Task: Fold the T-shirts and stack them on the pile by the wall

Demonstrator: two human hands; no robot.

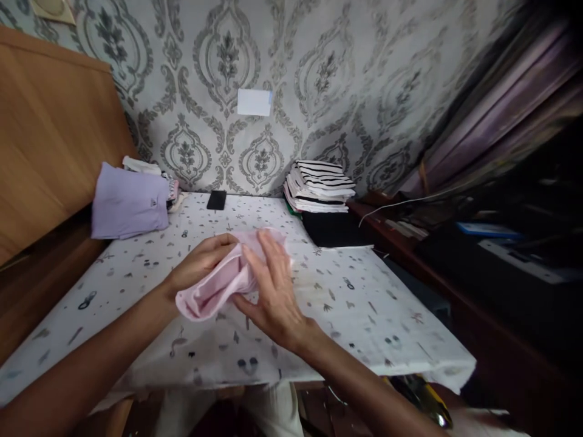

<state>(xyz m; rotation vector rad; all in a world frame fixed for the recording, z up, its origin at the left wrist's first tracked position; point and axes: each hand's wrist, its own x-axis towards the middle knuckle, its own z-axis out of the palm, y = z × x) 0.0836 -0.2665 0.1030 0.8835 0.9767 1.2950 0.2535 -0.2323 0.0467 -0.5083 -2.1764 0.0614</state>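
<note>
A pink cloth (pixel 218 285), bunched and partly folded, is held above the middle of the table. My left hand (pixel 203 264) grips its left side, with the fingers partly behind the fabric. Across the right side lies my right hand (pixel 273 291), its fingers spread over the front and the thumb under the lower edge. The cloth's near end hangs open like a loose fold.
Patterned white sheet (pixel 328 303) covers the table. Purple folded clothes (pixel 130 203) lie at the back left, a black phone-like object (pixel 216 200) at the back. Striped folded clothes (pixel 319 182) and black folded cloth (pixel 334 229) lie at the back right. A wooden panel (pixel 59 133) stands left.
</note>
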